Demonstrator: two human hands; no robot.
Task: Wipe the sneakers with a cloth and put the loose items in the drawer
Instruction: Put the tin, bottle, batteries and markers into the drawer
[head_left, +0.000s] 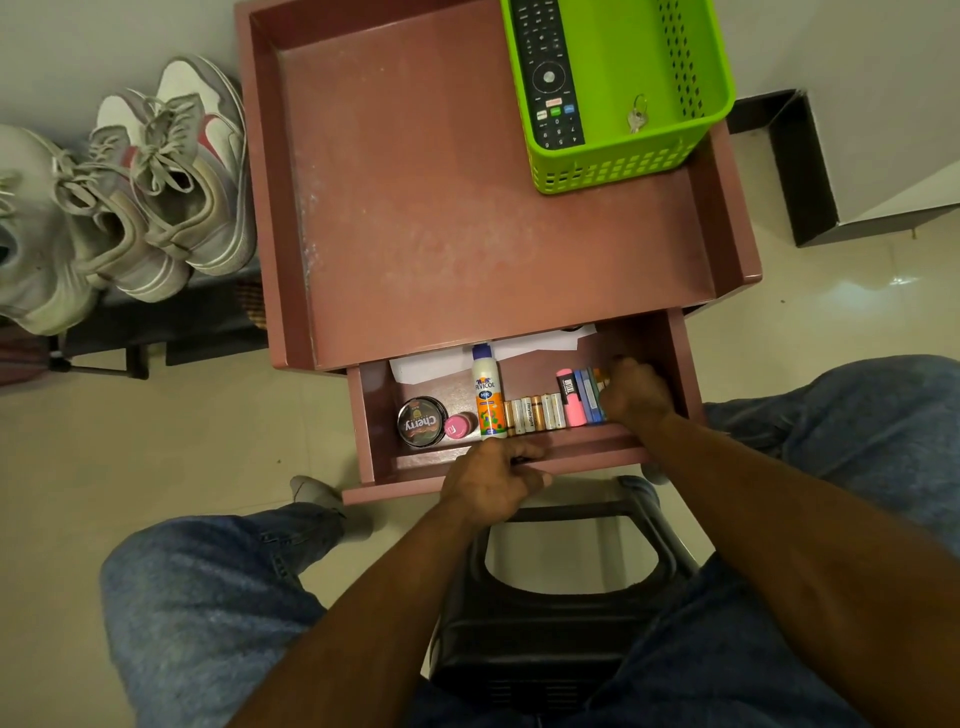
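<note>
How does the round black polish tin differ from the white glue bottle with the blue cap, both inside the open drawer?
The round black polish tin is flat and wide; the white glue bottle with the blue cap is long and slim. The tin shows its lid to the camera; the bottle lies on its side, cap pointing to the back. The tin sits at the left end; the bottle lies nearer the batteries. Both rest on the floor of the open drawer, untouched by either hand.

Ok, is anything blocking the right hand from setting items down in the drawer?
Nothing visible does. The drawer is pulled open, the right hand already reaches inside at the markers, and the left hand grips the front edge.
</note>
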